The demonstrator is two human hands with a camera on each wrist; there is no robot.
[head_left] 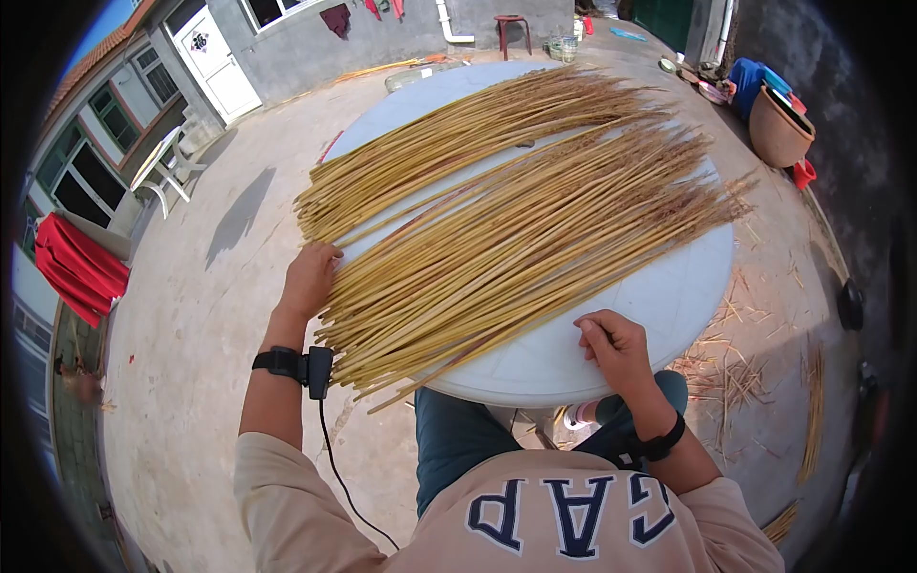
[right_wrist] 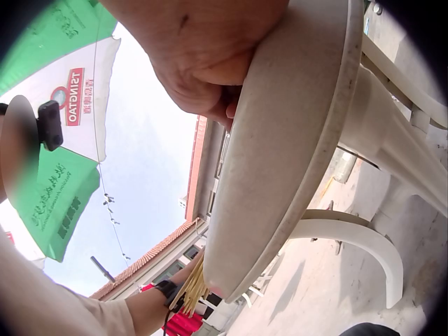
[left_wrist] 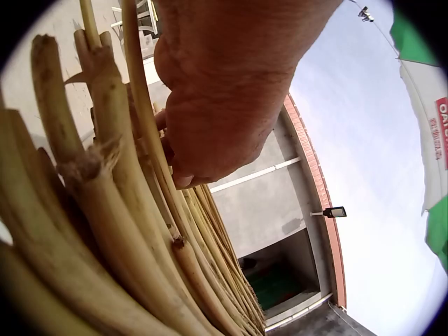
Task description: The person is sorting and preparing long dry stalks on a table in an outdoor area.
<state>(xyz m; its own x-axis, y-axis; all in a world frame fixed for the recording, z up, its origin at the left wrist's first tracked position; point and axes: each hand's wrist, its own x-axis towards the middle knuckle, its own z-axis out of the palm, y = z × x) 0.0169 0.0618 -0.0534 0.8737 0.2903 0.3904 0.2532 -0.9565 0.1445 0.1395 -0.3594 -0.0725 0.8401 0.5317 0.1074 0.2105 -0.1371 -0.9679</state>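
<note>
Two broad layers of long, dry, yellow stalks with feathery brown tops lie across a round white table (head_left: 564,368): a far layer (head_left: 449,134) and a near layer (head_left: 497,248). Their cut ends point left. My left hand (head_left: 310,279) is at the cut ends between the layers, its curled fingertips pinching a thin stalk. Seen from the left wrist, that hand (left_wrist: 224,91) hides most of its fingers behind the palm, close against the thick stalk ends (left_wrist: 105,196). By the near right table edge, my right hand (head_left: 616,349) rests with loosely bent fingers, holding nothing.
Broken stalk bits (head_left: 726,372) litter the concrete at the right. Further back stand a large clay pot (head_left: 778,129) and a red stool (head_left: 513,33). A white chair (head_left: 167,172) and red cloth (head_left: 78,267) are at the left. A cable (head_left: 334,458) hangs from my left wrist.
</note>
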